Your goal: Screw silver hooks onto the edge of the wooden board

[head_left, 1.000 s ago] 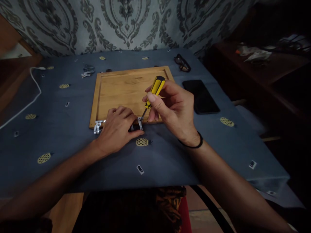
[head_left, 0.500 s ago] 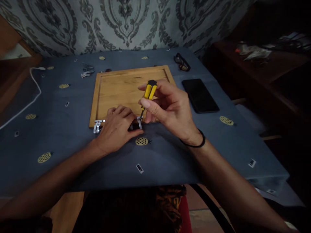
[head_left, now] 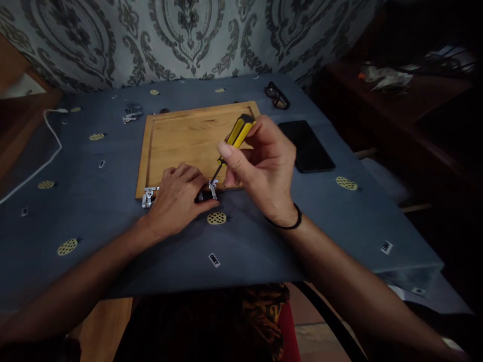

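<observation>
A framed wooden panel (head_left: pixel 188 136) lies flat on the blue cloth. My right hand (head_left: pixel 266 168) grips a yellow and black screwdriver (head_left: pixel 239 131), tilted, its tip on a metal hinge (head_left: pixel 213 189) at the panel's near edge. My left hand (head_left: pixel 177 201) rests over that near edge, its fingers wrapped round the edge and a dark piece beside the hinge; what exactly it holds is partly hidden. A second metal hinge (head_left: pixel 148 197) sits at the panel's near left corner, just left of my left hand.
Right of the panel lies a black phone (head_left: pixel 307 148), with dark glasses (head_left: pixel 277 95) behind it. Loose metal hinges (head_left: pixel 132 113) lie at the back left. A white cable (head_left: pixel 56 138) runs along the left side of the blue-covered table (head_left: pixel 256 251).
The screwdriver's handle has tipped further to the right, with my right hand still round it. The whole view has shifted slightly. My left hand keeps its place on the panel's edge.
</observation>
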`<state>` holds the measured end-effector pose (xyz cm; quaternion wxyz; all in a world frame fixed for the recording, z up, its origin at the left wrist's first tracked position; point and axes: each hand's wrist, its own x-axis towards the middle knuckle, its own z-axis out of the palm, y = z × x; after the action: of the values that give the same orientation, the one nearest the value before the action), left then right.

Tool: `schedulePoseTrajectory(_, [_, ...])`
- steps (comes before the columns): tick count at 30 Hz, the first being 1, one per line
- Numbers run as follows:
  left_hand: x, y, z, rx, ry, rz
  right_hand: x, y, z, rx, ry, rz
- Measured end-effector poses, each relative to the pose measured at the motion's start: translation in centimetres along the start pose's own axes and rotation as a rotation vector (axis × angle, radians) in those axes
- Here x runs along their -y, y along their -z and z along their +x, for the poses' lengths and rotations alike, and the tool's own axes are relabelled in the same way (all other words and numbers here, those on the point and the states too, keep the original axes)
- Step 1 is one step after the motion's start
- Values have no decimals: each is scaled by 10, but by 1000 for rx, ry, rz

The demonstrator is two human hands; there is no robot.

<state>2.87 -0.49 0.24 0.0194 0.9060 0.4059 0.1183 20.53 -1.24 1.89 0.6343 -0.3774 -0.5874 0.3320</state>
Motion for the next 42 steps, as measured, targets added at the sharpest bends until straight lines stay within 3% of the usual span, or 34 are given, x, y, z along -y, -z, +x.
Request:
schedulePoseTrajectory(4, [0,1,0,8,0,-6,5,4,5,-85,41,20])
schedulePoseTrajectory(22, [-1,2,-1,5,3,-3,-5,4,3,64,-82,22])
schedulePoseTrajectory(33, [-1,1,0,11,-1,-17,9,25,27,426,-125,15])
schedulePoseTrajectory(37, [0,0,0,17,1,-21,10,22,38,516,-115,-43])
schedulePoseTrajectory(39, [0,0,-1,16,2,-13,12,16,37,449,-66,-66])
schedulePoseTrajectory(42, [1,0,-1,13,-1,8,17,7,30,191,19,-51])
